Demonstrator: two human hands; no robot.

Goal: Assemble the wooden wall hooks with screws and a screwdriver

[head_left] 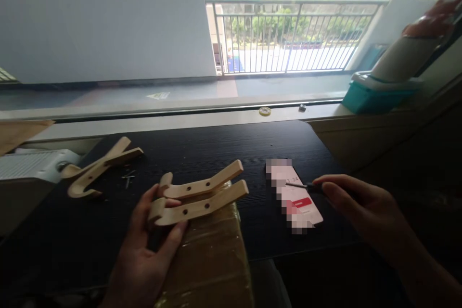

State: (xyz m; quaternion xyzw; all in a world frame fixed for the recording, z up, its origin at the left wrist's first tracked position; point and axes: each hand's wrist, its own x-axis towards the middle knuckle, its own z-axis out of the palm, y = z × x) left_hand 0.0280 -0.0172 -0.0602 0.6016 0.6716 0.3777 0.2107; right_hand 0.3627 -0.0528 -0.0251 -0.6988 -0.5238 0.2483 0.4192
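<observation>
Two pale wooden hooks lie side by side on a taped cardboard box [216,255], each with two dark holes. My left hand [144,245] is closed around the curved ends of the near wooden hook [198,211] and the far wooden hook [197,188], thumb on the near side. In my right hand [355,202] a thin screwdriver [299,185] is gripped by its dark handle. Its shaft points left above a lit phone [306,209], part of whose screen is pixelated. Whether the tip touches the phone, I cannot tell.
Two more wooden hooks [108,161] lie crossed on the black table [173,149] at the left, with several screws [128,178] beside them. A yellow-rimmed roll [264,111] and a small metal piece [302,108] rest on the windowsill. A teal box [378,94] stands at right.
</observation>
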